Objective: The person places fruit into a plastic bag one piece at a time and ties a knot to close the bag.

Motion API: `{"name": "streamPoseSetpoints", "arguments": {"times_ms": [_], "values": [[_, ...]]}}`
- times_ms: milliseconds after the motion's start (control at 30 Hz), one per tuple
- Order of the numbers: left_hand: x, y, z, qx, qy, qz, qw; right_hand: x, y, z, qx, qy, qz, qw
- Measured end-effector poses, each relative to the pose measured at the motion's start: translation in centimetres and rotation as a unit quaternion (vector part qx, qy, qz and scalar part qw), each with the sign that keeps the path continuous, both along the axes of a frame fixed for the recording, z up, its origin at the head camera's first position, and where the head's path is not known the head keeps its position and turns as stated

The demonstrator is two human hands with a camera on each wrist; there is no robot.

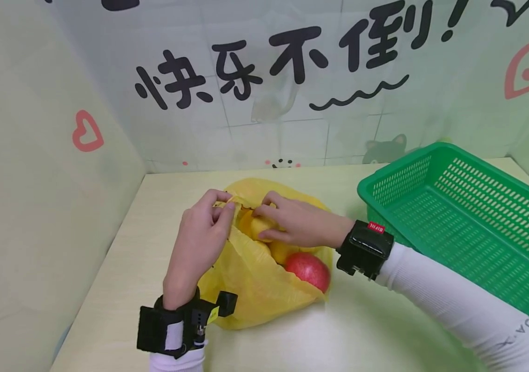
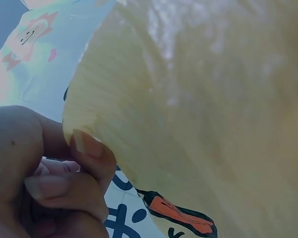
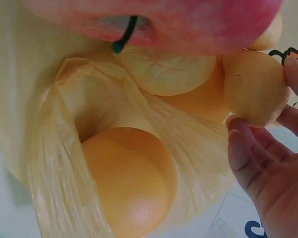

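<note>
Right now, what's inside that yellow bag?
In the yellow bag's opening, a red apple-like fruit and several round yellow-orange fruits show; the right grip pinches one. Plastic covers the lower part, so anything deeper cannot be seen or counted.

White sleeves and black wrist gear

The left hand and right hand are bare. Fine ribbing shows on the right sleeve, with small, partly legible dark lettering. Its boxy, glossy wrist unit bears a red tag. The left strap carries a whitish patch, a yellow label and a small black block.
</note>
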State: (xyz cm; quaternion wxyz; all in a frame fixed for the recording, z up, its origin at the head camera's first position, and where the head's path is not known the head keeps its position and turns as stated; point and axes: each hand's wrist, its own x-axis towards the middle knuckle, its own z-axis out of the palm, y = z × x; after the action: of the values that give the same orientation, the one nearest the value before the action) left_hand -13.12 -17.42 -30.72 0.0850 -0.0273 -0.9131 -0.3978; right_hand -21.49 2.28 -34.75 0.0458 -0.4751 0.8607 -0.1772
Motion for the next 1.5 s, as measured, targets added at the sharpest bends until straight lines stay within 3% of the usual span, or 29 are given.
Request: {"name": "streamPoseSetpoints", "arguments": {"times_ms": [467, 800, 1200, 1367, 1500], "values": [[0.0, 0.1, -0.1, 0.001, -0.001, -0.004, 1.0, -0.1, 0.5, -0.8, 0.094, -0.029, -0.051, 0.994], [0.0, 0.1, -0.1, 0.003, -0.004, -0.004, 1.0, -0.1, 0.7, -0.8, 0.116, -0.052, -0.057, 0.99], [0.0, 0.0, -0.1, 0.002, -0.005, -0.003, 1.0, -0.8, 1.4, -0.3, 0.09, -0.059, -0.055, 0.993], [0.1, 0.1, -0.1, 0.004, -0.003, -0.005, 1.0, -1.0, 1.9, -0.2, 0.08, -0.039, -0.058, 0.994], [0.1, 0.1, 0.0, 0.005, -0.002, -0.007, 1.0, -1.0, 2.2, 0.1, 0.1, 0.011, -0.049, 0.994]]}}
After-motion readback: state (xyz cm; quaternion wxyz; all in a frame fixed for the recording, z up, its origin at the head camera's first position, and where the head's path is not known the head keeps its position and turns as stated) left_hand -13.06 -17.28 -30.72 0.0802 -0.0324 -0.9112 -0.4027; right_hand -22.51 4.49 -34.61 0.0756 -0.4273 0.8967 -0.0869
